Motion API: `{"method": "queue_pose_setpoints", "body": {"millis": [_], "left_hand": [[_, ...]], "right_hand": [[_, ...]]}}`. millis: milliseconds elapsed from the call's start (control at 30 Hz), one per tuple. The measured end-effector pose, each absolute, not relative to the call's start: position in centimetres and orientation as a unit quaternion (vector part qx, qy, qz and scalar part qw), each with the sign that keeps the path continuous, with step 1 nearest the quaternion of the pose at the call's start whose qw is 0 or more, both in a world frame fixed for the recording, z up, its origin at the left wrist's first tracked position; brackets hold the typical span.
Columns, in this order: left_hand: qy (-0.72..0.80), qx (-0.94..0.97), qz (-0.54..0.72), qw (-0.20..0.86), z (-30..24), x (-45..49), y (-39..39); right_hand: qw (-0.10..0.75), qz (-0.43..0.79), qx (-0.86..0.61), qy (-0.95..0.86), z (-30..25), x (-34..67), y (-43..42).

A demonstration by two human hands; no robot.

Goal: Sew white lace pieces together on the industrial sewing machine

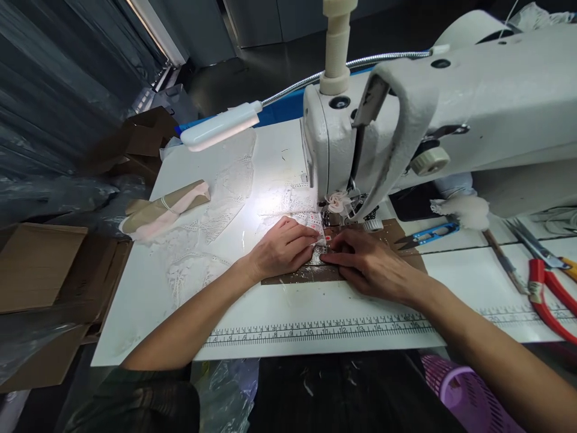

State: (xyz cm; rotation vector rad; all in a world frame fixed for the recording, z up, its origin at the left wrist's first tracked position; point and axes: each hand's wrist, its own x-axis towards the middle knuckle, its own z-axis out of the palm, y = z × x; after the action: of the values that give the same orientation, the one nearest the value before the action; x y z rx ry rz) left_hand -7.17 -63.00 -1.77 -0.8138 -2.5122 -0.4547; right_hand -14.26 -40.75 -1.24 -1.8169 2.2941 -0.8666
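Note:
White lace fabric point(293, 201) lies under the head of a white sewing machine point(331, 144), its front part beside the presser foot. My left hand point(286, 243) rests on this fabric with fingers curled and pressed together over its near edge. From the other side, my right hand point(372, 264) is closed at the fabric's edge, thumb and fingertips close to the needle area. A small red mark shows between the hands. Beneath them lies a brown plate point(293, 276) on the table. My fingers partly hide what they pinch.
More lace pieces point(229, 180) spread across the left of the table, near a rolled bundle point(169, 207). A lamp point(220, 126) lights the sewing area. Blue thread snips point(428, 236) and red-handled scissors point(538, 282) lie right. A ruler strip point(315, 331) runs along the front edge.

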Motion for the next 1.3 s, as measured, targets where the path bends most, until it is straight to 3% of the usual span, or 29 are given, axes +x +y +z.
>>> {"method": "queue_pose_setpoints", "body": {"millis": [833,1067,1300], "left_hand": [[-0.915,-0.324,-0.090,0.224,-1.62,-7.20,-63.12],[-0.916,-0.324,-0.084,0.222,-1.49,-7.22,-63.11],[-0.915,-0.320,-0.121,0.213,-1.39,-7.05,-63.05]], "right_hand": [[0.046,-0.279,-0.591,0.755,-1.17,-14.19,-40.78],[0.034,-0.362,-0.527,0.768,-1.57,-14.46,-40.50],[0.018,-0.273,-0.551,0.788,-1.90,-14.14,-40.82]]}}
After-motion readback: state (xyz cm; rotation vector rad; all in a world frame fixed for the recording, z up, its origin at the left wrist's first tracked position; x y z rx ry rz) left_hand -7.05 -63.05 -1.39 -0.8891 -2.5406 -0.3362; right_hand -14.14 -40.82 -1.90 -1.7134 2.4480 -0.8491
